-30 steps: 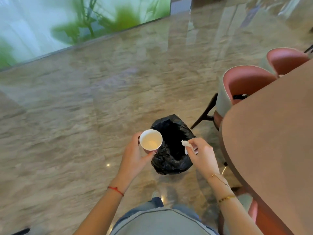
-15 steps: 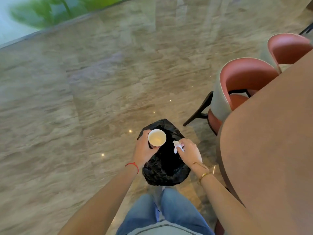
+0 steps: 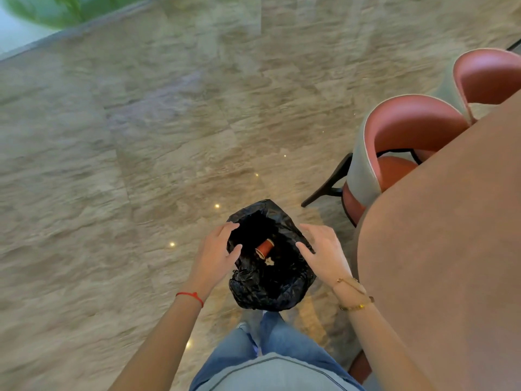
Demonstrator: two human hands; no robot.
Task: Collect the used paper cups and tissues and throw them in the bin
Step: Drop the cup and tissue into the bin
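Note:
A bin lined with a black plastic bag (image 3: 277,292) stands on the floor right below me. Inside it a red paper cup (image 3: 265,247) lies on its side, and a small white tissue (image 3: 269,261) rests just beneath the cup. My left hand (image 3: 215,253) hovers at the bin's left rim, fingers spread, holding nothing. My right hand (image 3: 324,253) hovers at the right rim, also spread and empty.
A brown table (image 3: 451,249) fills the right side, its rounded edge close to the bin. Two pink chairs (image 3: 406,148) are tucked against it at the upper right. Polished stone floor (image 3: 141,165) stretches to the left and ahead. My jeans show at the bottom.
My left hand let go of the cup and my right hand let go of the tissue; both now lie in the bin. Both hands have spread apart.

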